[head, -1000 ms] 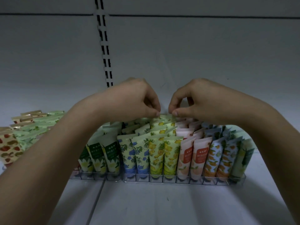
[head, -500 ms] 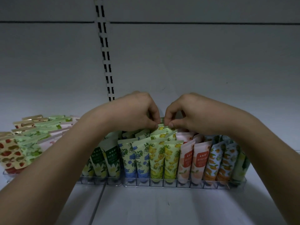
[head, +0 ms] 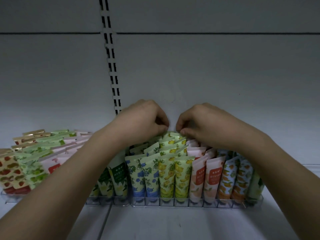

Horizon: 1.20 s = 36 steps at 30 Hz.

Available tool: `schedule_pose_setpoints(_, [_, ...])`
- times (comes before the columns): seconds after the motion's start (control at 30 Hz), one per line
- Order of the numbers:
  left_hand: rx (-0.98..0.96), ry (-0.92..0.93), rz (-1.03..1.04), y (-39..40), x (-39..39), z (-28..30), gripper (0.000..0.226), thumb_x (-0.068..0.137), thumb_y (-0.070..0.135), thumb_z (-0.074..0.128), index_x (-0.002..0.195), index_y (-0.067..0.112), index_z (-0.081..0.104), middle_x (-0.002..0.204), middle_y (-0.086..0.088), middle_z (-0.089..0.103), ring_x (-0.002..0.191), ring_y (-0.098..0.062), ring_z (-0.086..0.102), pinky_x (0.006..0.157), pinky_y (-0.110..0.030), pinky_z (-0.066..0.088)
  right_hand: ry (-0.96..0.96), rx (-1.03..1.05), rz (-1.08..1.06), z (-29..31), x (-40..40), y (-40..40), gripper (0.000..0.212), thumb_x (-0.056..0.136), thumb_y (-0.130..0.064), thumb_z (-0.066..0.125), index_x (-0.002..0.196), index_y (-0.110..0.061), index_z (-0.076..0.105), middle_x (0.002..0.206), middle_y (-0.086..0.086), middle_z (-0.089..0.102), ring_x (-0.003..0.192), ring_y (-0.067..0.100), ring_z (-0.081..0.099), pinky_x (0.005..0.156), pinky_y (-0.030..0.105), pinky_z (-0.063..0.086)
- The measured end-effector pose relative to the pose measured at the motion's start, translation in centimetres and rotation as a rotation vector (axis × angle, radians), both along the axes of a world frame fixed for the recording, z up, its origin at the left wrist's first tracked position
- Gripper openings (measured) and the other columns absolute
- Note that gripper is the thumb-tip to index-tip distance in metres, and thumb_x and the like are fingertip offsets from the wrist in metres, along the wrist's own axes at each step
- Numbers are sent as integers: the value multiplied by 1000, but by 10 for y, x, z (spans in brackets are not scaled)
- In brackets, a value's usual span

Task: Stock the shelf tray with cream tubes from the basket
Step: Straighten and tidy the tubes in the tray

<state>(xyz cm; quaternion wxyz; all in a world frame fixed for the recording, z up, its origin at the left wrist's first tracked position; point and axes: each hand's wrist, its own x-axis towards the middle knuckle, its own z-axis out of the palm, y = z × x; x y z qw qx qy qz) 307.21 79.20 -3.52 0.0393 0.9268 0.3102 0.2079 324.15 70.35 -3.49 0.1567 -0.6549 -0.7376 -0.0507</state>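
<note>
Yellow tube (head: 170, 135) rearmost in tray (head: 195, 204), still pinched by both hands, now closer together.

I see a pale grey back panel (head: 216, 70) rising behind the white metal shelf deck (head: 190, 224). A slotted vertical upright strip (head: 110, 63) with 2 columns of dark slots runs down the panel, left of centre. A thin dark horizontal seam (head: 225, 33) crosses the panel high up. A narrow joint line (head: 105, 220) splits the deck.
</note>
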Motion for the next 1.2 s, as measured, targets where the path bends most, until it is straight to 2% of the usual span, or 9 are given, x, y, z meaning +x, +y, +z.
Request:
schedule_pose_setpoints(0.17, [-2, 20, 34, 2, 5, -9, 11, 85, 34, 67, 92, 33, 75, 75, 24, 63, 75, 2, 62, 75, -29, 55, -23, -25, -20, -2, -1, 2, 13, 92, -25, 62, 97, -31, 72, 93, -14, 70, 82, 7, 64, 77, 35, 55])
schedule_pose_setpoints(0.37, [-19, 6, 24, 4, 5, -10, 8, 84, 34, 69, 90, 34, 75, 80, 23, 67, 76, 1, 62, 77, -33, 56, -29, -89, -7, 1, 2, -1, 21, 91, -17, 62, 99, -34, 70, 98, -16, 70, 87, 3, 63, 76, 29, 54])
schedule_pose_setpoints(0.63, [-39, -10, 22, 4, 4, -10, 7, 83, 33, 69, 88, 34, 75, 77, 23, 67, 75, 2, 63, 76, -33, 56, -146, -7, -13, -2, 4, -1, 19, 91, -24, 54, 99, -37, 65, 89, -16, 64, 79, 7, 57, 54, 19, 35])
schedule_pose_setpoints(0.9, [-84, -27, 33, 2, 4, -9, 10, 83, 29, 68, 85, 36, 74, 76, 24, 67, 74, 3, 63, 76, -31, 57, -162, 10, 2, -2, 1, -2, 20, 92, -27, 55, 104, -39, 67, 91, -17, 68, 78, 4, 59, 59, 24, 44])
schedule_pose_setpoints(1.07, [-122, -42, 27, 2, 4, -8, 10, 81, 27, 69, 82, 36, 74, 79, 22, 70, 76, 2, 65, 78, -33, 57, -219, 63, -15, -4, -4, 2, 19, 93, -26, 56, 101, -39, 68, 93, -15, 68, 81, 9, 62, 59, 25, 44])
schedule_pose_setpoints(1.2, [-131, -57, 28, 2, 4, -8, 10, 81, 27, 70, 81, 36, 75, 78, 22, 70, 75, 3, 64, 78, -34, 58, -237, 102, -37, -6, -6, 2, 16, 92, -33, 57, 100, -40, 68, 94, -14, 68, 83, 12, 62, 58, 25, 41])
